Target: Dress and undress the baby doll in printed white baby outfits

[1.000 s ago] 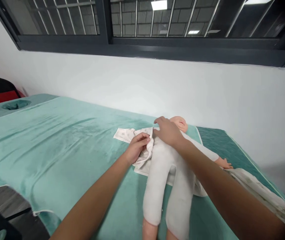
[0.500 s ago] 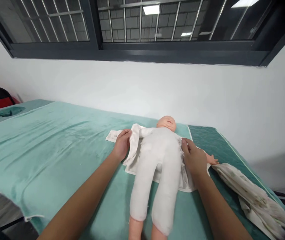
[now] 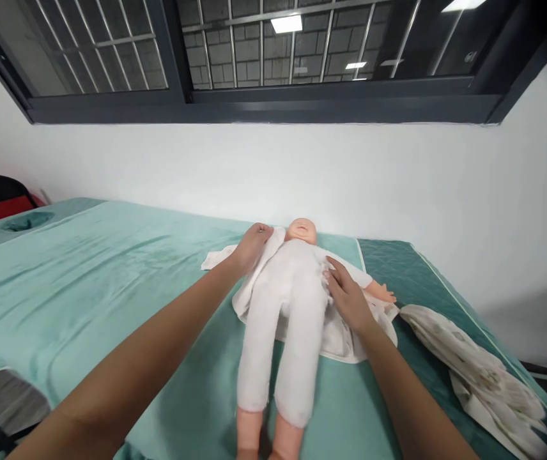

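A baby doll (image 3: 285,287) with a white padded body lies on its back, head toward the wall and bare feet toward me. A white garment (image 3: 345,335) is spread beneath it, with one sleeve flat at the left. My left hand (image 3: 253,246) is closed on the garment's left front edge, raised beside the doll's head. My right hand (image 3: 347,291) rests at the right side of the doll's body, fingers partly bent against the fluffy padding; whether it grips anything is unclear. The doll's right-side arm sticks out past the garment.
A folded patterned cloth (image 3: 475,364) lies at the right on a dark green cover (image 3: 388,262). A light green sheet (image 3: 124,275) covers the table. Behind stand a white wall and a barred window; a red and black chair is far left.
My left hand has moved up and right, pulling the garment's left edge toward the doll's head. My right hand and the doll appear shifted left, and the view has moved slightly.
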`<state>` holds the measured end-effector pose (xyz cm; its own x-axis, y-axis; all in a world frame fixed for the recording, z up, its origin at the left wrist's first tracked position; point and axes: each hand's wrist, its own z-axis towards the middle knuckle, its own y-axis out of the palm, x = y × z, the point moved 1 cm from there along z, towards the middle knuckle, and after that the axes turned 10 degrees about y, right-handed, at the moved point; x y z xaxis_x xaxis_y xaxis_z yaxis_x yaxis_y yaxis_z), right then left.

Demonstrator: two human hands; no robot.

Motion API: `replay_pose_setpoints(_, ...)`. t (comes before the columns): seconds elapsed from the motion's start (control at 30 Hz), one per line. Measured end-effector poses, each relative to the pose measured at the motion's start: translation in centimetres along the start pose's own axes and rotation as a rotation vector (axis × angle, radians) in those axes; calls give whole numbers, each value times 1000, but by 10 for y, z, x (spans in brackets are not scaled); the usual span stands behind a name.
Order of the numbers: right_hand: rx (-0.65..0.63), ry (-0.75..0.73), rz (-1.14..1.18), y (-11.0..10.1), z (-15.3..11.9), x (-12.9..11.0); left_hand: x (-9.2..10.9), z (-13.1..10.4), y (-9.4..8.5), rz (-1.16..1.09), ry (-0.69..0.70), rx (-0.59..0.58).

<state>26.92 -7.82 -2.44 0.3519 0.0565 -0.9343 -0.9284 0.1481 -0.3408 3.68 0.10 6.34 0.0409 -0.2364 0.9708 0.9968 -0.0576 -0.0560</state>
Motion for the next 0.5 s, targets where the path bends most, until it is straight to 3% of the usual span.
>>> replay_pose_setpoints(0.17, -189, -59, -12, 13, 4, 6, 28, -7, 11, 436, 182, -253)
replay_pose_setpoints(0.33, -204, -65, -37, 12, 4, 10, 50, -56, 41, 1235, 545, -509)
replay_pose_setpoints(0.4, -204, -84, -18, 11, 4, 13, 56, -84, 56, 1334, 712, -585)
replay_pose_setpoints(0.5, -203, -112, 10, 11, 3, 17, 58, -121, 67, 1293, 863, -604)
